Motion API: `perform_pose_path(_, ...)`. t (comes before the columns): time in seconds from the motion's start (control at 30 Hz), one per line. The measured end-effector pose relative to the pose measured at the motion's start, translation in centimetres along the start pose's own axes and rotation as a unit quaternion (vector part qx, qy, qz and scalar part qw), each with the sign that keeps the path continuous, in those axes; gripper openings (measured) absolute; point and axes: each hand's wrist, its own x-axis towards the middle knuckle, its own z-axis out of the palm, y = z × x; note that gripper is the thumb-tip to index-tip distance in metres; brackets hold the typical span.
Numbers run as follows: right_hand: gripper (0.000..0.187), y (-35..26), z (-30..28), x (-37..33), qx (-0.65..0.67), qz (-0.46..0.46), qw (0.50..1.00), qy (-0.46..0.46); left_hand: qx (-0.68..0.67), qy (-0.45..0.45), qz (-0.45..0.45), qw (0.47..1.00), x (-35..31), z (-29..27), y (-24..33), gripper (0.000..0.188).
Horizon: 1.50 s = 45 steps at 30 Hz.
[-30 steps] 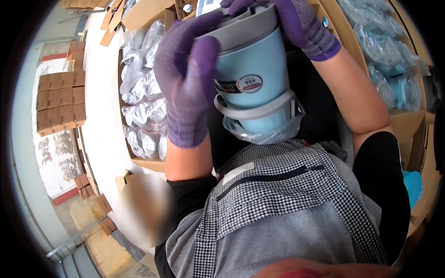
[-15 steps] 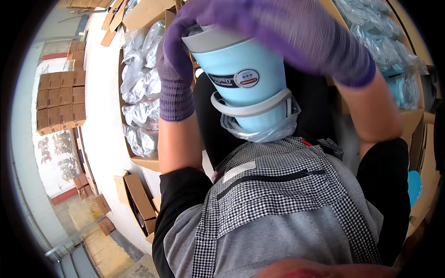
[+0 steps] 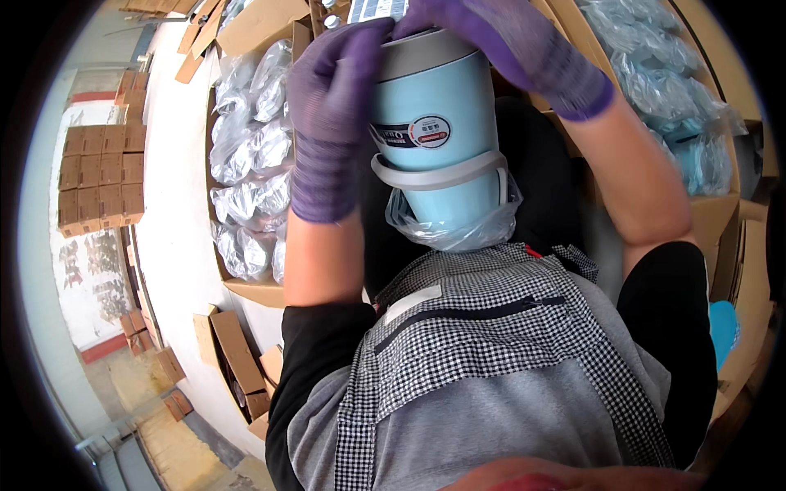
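A light blue tapered bucket [image 3: 446,98] with a grey upper rim or lid [image 3: 430,56] stands between my legs. A grey carry handle [image 3: 442,173] hangs down around its lower part. Clear plastic bag film [image 3: 458,233] gathers about the base. My left hand [image 3: 336,86], in a purple knit glove, is at the left of the rim, fingers curled together and slightly blurred; what they pinch is hidden. My right hand [image 3: 508,45], gloved alike, reaches over the top right of the rim; its fingertips are hidden at the frame's upper edge.
An open carton on the left holds several bagged grey items [image 3: 250,151]. Another on the right holds bagged light blue items [image 3: 675,90]. A printed white-and-blue sheet or label [image 3: 378,10] shows beyond the bucket. Stacked brown boxes [image 3: 102,176] stand far left.
The bucket has tipped more upright. My left hand has moved right and curled at the rim's left side; my right hand has drawn back from across the lid to its far right.
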Motion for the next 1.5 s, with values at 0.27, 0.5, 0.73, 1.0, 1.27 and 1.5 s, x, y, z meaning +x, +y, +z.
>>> perform_pose_path(0.27,0.034,1.6,0.0,-0.2,0.240,0.191,0.949,0.073,0.028,-0.051,0.083,0.995,-0.1,1.2,3.5,0.045)
perform_pose_path(0.5,0.049,-1.5,-2.8,0.0,0.050,0.048,0.996,-0.049,0.079,-0.088,0.115,0.986,0.5,-1.9,2.3,0.038)
perform_pose_path(0.73,0.036,4.0,4.0,1.6,0.457,0.041,0.888,-0.011,0.244,-0.065,0.160,0.954,-1.6,-1.5,5.7,0.033)
perform_pose_path(1.0,0.019,-6.3,-3.9,-1.0,0.201,0.090,0.972,-0.084,-0.109,-0.143,0.235,0.955,-2.8,-2.8,2.8,0.036)
perform_pose_path(1.27,0.018,-13.6,-6.3,8.1,-0.091,-0.320,0.841,-0.427,-0.051,-0.025,0.082,0.995,-2.7,-0.2,-1.3,0.036)
perform_pose_path(1.5,0.023,-13.9,-3.4,9.2,-0.125,-0.322,0.781,-0.520,-0.066,-0.016,0.051,0.996,-4.8,0.5,-1.3,0.036)
